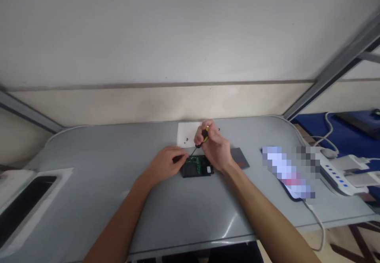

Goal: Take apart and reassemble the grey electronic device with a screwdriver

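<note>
A small opened electronic device (196,169), a green circuit board in a dark casing, lies on the grey table. My right hand (216,142) grips a screwdriver (205,133) with a yellow and black handle. Its thin shaft slants down to the left, with the tip at the board's upper left part. At the device's upper left corner is my left hand (168,162), thumb and fingers closed on the edge; the fingertips partly hide that corner. Behind them, a white sheet of paper (184,130) carries several tiny dark pieces, probably screws.
A flat dark grey panel (240,158) lies right of the device, partly behind my right wrist. Further right are a lit phone (286,174) on a cable and a white power strip (334,178) with plugs. A black slab (26,205) rests on papers at left. A wall rises behind.
</note>
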{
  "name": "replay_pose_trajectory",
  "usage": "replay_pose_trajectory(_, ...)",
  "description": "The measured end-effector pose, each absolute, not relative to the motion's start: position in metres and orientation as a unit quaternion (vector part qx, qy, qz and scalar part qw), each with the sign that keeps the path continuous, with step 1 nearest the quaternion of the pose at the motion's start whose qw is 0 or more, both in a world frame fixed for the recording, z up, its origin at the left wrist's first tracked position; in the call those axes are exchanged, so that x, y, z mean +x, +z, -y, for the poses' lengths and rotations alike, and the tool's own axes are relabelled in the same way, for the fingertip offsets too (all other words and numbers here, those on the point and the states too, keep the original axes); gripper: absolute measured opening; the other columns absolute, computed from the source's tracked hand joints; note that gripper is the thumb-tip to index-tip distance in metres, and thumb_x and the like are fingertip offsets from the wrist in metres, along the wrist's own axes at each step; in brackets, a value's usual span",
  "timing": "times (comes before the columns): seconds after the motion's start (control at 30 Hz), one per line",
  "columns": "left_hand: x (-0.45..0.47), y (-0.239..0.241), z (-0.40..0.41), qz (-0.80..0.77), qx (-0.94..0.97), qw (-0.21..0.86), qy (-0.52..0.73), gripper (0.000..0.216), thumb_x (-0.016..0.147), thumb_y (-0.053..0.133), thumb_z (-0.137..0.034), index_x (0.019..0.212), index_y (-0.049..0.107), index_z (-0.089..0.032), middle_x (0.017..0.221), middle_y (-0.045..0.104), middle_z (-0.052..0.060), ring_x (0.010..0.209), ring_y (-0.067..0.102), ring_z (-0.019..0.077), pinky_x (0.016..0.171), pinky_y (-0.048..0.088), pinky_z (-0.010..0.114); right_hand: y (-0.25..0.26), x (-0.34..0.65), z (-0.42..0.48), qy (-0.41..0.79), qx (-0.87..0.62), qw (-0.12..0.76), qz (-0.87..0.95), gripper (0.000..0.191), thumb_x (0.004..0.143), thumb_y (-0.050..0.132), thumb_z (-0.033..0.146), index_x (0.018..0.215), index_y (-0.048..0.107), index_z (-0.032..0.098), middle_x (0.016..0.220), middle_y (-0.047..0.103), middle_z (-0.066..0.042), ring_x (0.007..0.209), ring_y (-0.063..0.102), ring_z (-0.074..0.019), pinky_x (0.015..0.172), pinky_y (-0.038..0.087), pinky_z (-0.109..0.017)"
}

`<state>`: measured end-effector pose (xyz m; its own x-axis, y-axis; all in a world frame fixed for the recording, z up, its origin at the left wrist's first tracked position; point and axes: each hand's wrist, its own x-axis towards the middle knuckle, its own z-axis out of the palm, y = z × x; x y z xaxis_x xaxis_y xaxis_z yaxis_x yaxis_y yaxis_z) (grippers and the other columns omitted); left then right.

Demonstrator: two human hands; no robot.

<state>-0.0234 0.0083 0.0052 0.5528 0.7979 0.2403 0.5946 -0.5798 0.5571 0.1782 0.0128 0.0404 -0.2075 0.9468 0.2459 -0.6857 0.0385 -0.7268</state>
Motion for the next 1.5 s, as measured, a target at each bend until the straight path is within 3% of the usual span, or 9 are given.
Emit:
replay_pose_trajectory(0.17, -0.024, 0.006, -0.007, -0.413, 0.854, 0.209, 0.236, 0.03, 0.104, 0.053, -0.029, 0.087, 0.076, -0.023, 0.081, 0.073, 0.002, 0.078, 0.064, 0.0173, 0.076, 0.047, 0.03, 0.042, 0.181, -0.016, 0.667, -0.165, 0.583, 0.434, 0.023, 0.097, 0.059, 0.04, 0.083, 0.061, 0.021, 0.089, 0.052, -0.005, 0.08, 0.052, -0.0186, 0.076, 0.042, -0.034)
replay_pose_trajectory(0.43, -0.023, 0.008, -0.005, -0.415, 0.844, 0.219, 0.26, 0.028, 0.102, 0.055, -0.032, 0.091, 0.079, -0.024, 0.08, 0.073, 0.003, 0.079, 0.066, 0.0189, 0.077, 0.05, 0.031, 0.039, 0.166, -0.016, 0.619, -0.233, 0.615, 0.429, 0.037, 0.1, 0.045, 0.065, 0.094, 0.046, 0.028, 0.07, 0.043, 0.001, 0.064, 0.043, -0.0189, 0.065, 0.043, -0.034)
replay_pose_trajectory(0.53, -0.023, 0.007, -0.006, -0.418, 0.844, 0.222, 0.254, 0.027, 0.102, 0.056, -0.03, 0.09, 0.079, -0.025, 0.082, 0.074, 0.003, 0.08, 0.067, 0.0193, 0.078, 0.05, 0.031, 0.037, 0.166, -0.017, 0.617, -0.222, 0.622, 0.428, 0.034, 0.098, 0.053, 0.059, 0.091, 0.044, 0.028, 0.068, 0.042, 0.003, 0.061, 0.042, -0.017, 0.063, 0.04, -0.032)
replay_pose_trajectory(0.67, -0.023, 0.008, -0.006, -0.419, 0.848, 0.215, 0.242, 0.029, 0.103, 0.054, -0.032, 0.089, 0.079, -0.024, 0.081, 0.074, 0.002, 0.079, 0.067, 0.0191, 0.078, 0.051, 0.031, 0.037, 0.173, -0.021, 0.643, -0.189, 0.604, 0.432, 0.026, 0.1, 0.056, 0.048, 0.089, 0.054, 0.024, 0.08, 0.052, -0.002, 0.072, 0.051, -0.0172, 0.069, 0.042, -0.033)
replay_pose_trajectory(0.77, -0.023, 0.009, -0.006, -0.416, 0.85, 0.216, 0.241, 0.03, 0.103, 0.054, -0.033, 0.091, 0.079, -0.024, 0.082, 0.075, 0.003, 0.079, 0.067, 0.0193, 0.079, 0.051, 0.031, 0.039, 0.173, -0.021, 0.655, -0.188, 0.585, 0.439, 0.033, 0.101, 0.052, 0.052, 0.087, 0.059, 0.022, 0.082, 0.052, -0.004, 0.073, 0.051, -0.0177, 0.07, 0.042, -0.034)
replay_pose_trajectory(0.93, -0.023, 0.009, -0.007, -0.416, 0.85, 0.217, 0.238, 0.03, 0.104, 0.053, -0.034, 0.094, 0.079, -0.024, 0.081, 0.074, 0.003, 0.08, 0.066, 0.0193, 0.079, 0.051, 0.031, 0.041, 0.165, -0.014, 0.638, -0.227, 0.599, 0.428, 0.037, 0.099, 0.048, 0.064, 0.097, 0.051, 0.027, 0.071, 0.044, 0.002, 0.064, 0.042, -0.0181, 0.066, 0.039, -0.034)
replay_pose_trajectory(1.07, -0.023, 0.009, -0.006, -0.421, 0.846, 0.223, 0.24, 0.03, 0.103, 0.053, -0.035, 0.092, 0.079, -0.024, 0.08, 0.073, 0.003, 0.078, 0.065, 0.0189, 0.077, 0.05, 0.031, 0.04, 0.165, -0.014, 0.634, -0.214, 0.61, 0.425, 0.033, 0.097, 0.057, 0.057, 0.09, 0.044, 0.028, 0.069, 0.045, 0.003, 0.063, 0.043, -0.0171, 0.066, 0.037, -0.032)
replay_pose_trajectory(1.2, -0.023, 0.008, -0.005, -0.424, 0.839, 0.23, 0.253, 0.032, 0.103, 0.053, -0.036, 0.088, 0.078, -0.024, 0.078, 0.072, 0.003, 0.077, 0.065, 0.019, 0.076, 0.05, 0.031, 0.037, 0.172, -0.021, 0.646, -0.209, 0.59, 0.437, 0.03, 0.099, 0.055, 0.054, 0.09, 0.054, 0.025, 0.082, 0.055, -0.003, 0.073, 0.052, -0.0189, 0.071, 0.042, -0.035)
replay_pose_trajectory(1.5, -0.023, 0.009, -0.007, -0.419, 0.841, 0.234, 0.251, 0.029, 0.102, 0.055, -0.034, 0.091, 0.079, -0.024, 0.083, 0.075, 0.003, 0.08, 0.066, 0.0186, 0.077, 0.051, 0.03, 0.035, 0.167, -0.018, 0.638, -0.207, 0.606, 0.427, 0.038, 0.102, 0.046, 0.057, 0.084, 0.055, 0.024, 0.074, 0.045, -0.002, 0.067, 0.044, -0.0187, 0.067, 0.042, -0.034)
